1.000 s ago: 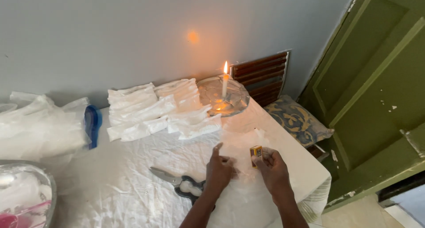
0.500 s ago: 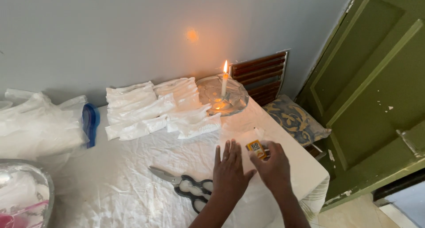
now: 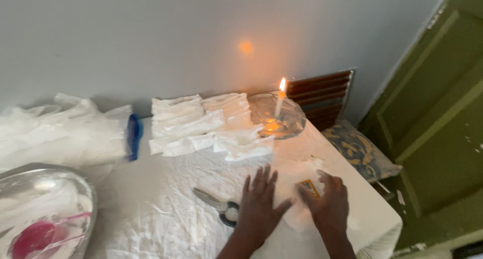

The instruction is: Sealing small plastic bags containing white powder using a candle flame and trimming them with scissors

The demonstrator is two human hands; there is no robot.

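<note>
My left hand (image 3: 260, 205) lies flat, fingers spread, on a thin white plastic sheet (image 3: 300, 194) on the white-covered table (image 3: 151, 208). My right hand (image 3: 328, 202) presses down beside it, fingers bent over a small yellow and orange packet (image 3: 311, 187) lying on the sheet. Scissors (image 3: 217, 206) with a dark handle lie just left of my left hand, the handle partly under it.
A lit candle (image 3: 279, 99) stands in a glass dish (image 3: 282, 121) at the back. Folded white packets (image 3: 198, 124) are stacked left of it. Plastic bags (image 3: 60, 135) and a bowl (image 3: 43, 211) with a pink scoop sit far left. Right of the table are a patterned cushion (image 3: 358, 151) and a green door (image 3: 432, 128).
Both hands have come down and flattened onto the sheet; the small packet, earlier pinched up by my right fingers, now lies on the sheet under them.
</note>
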